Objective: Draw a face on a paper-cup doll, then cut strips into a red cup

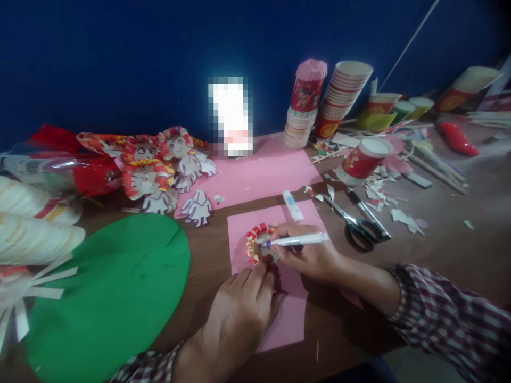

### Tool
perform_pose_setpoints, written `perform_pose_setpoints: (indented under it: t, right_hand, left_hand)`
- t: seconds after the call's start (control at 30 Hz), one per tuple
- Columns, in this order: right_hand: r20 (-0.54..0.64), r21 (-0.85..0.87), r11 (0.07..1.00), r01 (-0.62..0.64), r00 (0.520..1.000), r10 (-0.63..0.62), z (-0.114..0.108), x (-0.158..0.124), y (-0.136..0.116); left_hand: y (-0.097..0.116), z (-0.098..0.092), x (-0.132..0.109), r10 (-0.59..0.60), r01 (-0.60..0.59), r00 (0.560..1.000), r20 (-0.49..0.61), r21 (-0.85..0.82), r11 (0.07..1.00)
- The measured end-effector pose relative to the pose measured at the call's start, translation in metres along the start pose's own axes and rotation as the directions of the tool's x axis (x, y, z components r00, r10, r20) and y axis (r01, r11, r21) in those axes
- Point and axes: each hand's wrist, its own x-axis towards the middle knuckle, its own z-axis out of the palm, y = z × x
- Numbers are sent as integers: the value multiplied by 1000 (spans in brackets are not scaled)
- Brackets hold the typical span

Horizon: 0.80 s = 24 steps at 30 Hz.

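My right hand [309,255] is closed round a white marker pen [299,240], whose purple tip end rests at a small paper cutout [251,246]. That cutout has a ring of red and yellow pieces round a pale middle, largely covered by my fingers. Curled over its lower edge, my left hand [241,303] holds it against a pink paper sheet [291,324]. Just beyond the right hand, a white glue tube [293,206] lies on the sheet's top edge. Black-handled scissors [353,223] lie to the right, beside a dark pen or cutter [369,213].
Finished-looking paper figures [147,159] and cut dress shapes [198,207] lie at back left. A green paper oval [120,287] covers the left. Stacked paper cups [345,96] stand behind, with a single red cup [365,158] near paper scraps [377,192]. A bright pixelated patch [231,114] hides something.
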Motion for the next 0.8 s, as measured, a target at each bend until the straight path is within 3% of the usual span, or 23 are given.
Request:
perform_pose_setpoints:
  t: [0.8]
  right_hand:
    - [18, -37, 999, 0, 1000, 1, -1, 1, -3]
  left_hand:
    - [1, 1, -1, 5, -6, 1000, 21, 41, 999]
